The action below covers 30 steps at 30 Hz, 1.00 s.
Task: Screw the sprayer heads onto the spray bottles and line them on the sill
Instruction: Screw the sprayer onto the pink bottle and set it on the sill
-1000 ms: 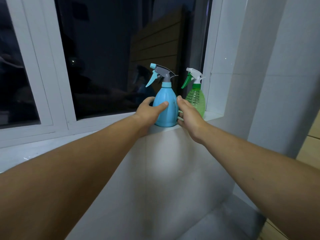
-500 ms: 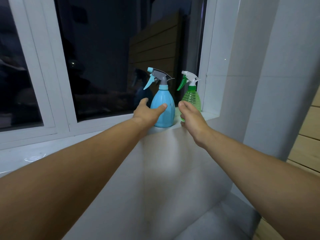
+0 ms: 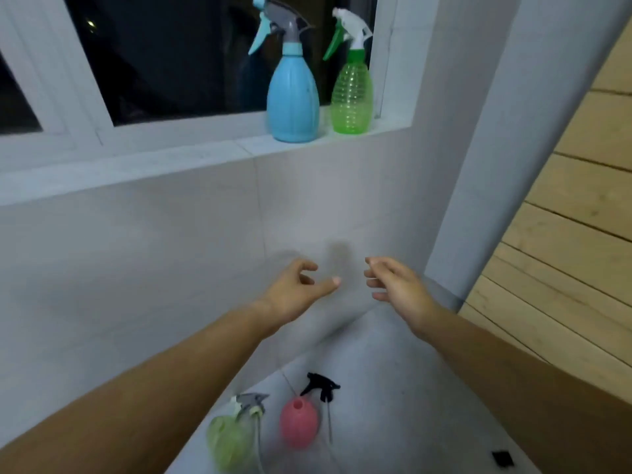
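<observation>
On the white sill [image 3: 212, 153] a blue spray bottle [image 3: 292, 100] with a grey and blue sprayer head stands beside a green bottle [image 3: 351, 97] with a white and green head, both upright at the sill's right end. Down on the grey floor stand a pink bottle [image 3: 299, 426] with an open neck and a light green bottle [image 3: 228, 441]. A black sprayer head [image 3: 319, 386] lies by the pink bottle, and a grey sprayer head [image 3: 251, 401] rests by the light green one. My left hand [image 3: 295, 289] and my right hand [image 3: 396, 285] hang empty below the sill, fingers apart.
A dark window [image 3: 171, 56] with white frames runs behind the sill. A white tiled wall [image 3: 171, 251] drops below it. A wooden slatted panel [image 3: 564, 241] stands at the right. A small black object [image 3: 502, 459] lies on the floor at the lower right.
Both hands have let go of the blue bottle and dropped well below the sill. My view has tilted down, bringing the floor bottles and loose sprayer heads into sight.
</observation>
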Each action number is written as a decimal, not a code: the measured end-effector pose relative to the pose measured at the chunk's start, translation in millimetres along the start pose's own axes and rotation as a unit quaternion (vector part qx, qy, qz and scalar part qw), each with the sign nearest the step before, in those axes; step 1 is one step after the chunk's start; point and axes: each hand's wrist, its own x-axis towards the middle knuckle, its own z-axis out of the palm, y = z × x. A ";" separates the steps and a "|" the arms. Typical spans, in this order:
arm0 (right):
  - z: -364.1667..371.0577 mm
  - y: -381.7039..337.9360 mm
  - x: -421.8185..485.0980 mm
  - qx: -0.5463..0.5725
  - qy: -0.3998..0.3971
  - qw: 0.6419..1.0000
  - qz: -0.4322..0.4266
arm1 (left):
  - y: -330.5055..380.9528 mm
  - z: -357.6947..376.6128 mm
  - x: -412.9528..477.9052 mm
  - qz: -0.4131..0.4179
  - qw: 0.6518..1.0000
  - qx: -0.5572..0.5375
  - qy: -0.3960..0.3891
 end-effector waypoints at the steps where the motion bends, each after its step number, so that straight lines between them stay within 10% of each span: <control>1: 2.6 23.8 -6.3 -0.015 -0.012 0.999 0.026 | -21.2 9.9 -3.1 -0.035 0.999 0.010 -0.028; 15: 51.6 234.1 -18.6 -0.091 -0.079 0.959 0.255 | -227.6 89.1 -16.1 -0.147 0.987 0.019 -0.069; 30: 136.8 348.8 47.8 -0.222 -0.042 0.956 0.189 | -319.3 128.5 9.6 -0.121 0.989 0.046 0.067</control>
